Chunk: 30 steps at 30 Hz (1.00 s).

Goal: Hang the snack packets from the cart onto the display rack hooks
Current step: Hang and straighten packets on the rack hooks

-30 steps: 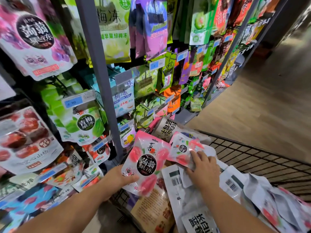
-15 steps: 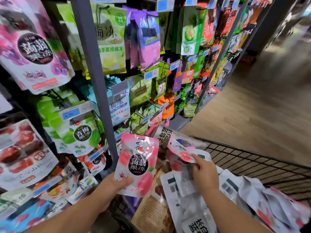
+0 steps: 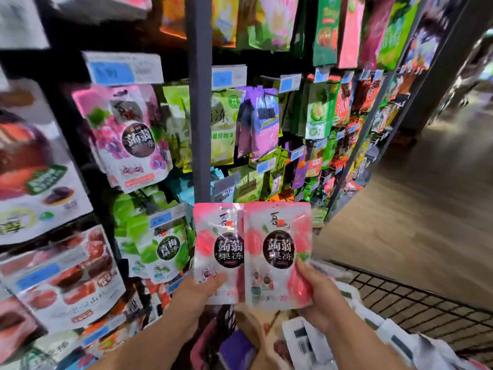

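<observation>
Head view: the left hand [image 3: 197, 292] is pinching one pink jelly packet [image 3: 218, 244] by its bottom edge. The right hand [image 3: 320, 292] is gripping a second pink jelly packet [image 3: 277, 252] touching it, both upright before the display rack [image 3: 198, 102], over the cart's [image 3: 400, 289] left end. Neither is hanging on a hook yet, and with loose packets [image 3: 306, 340] lying in the cart, plenty looks left.

The wire cart [image 3: 400, 297] holds a loose heap of packets [image 3: 306, 340]. Rows of bags [image 3: 130, 140] hang on the rack [image 3: 198, 116], hooks fronted by blue price tags [image 3: 160, 218].
</observation>
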{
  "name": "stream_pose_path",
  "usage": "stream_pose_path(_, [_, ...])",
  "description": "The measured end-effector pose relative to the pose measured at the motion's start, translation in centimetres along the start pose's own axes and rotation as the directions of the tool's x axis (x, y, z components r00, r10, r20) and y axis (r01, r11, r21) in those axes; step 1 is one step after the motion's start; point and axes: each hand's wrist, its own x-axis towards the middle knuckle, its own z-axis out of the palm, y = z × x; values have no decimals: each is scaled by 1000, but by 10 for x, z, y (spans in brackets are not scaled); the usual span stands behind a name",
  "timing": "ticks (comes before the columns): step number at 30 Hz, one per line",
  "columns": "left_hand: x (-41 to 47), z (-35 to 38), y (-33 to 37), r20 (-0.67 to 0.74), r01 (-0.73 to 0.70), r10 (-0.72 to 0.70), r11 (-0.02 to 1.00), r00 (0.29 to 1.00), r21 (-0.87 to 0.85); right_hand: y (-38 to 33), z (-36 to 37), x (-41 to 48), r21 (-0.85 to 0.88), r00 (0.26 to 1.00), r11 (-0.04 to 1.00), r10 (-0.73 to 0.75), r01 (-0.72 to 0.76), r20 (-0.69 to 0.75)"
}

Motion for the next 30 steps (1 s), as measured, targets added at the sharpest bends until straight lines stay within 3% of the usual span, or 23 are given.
stream_pose_path(6, [-19,-12,28,16,-24,27,992,1000,-123,-2,59,10,-184,987,975,-99,122,125])
stream_pose_path(12, [-31,-39,61,-37,-136,134,989,990,-57,-17,108,9,-392,947,885,-140,251,290])
stream_pose_path(19, [-52,-67,82,-119,-240,240,971,963,14,-20,156,8,-559,921,755,-154,343,357])
stream_pose_path(30, [-70,-98,144,-252,-465,507,860,824,209,-46,225,9,-368,808,772,-301,518,506])
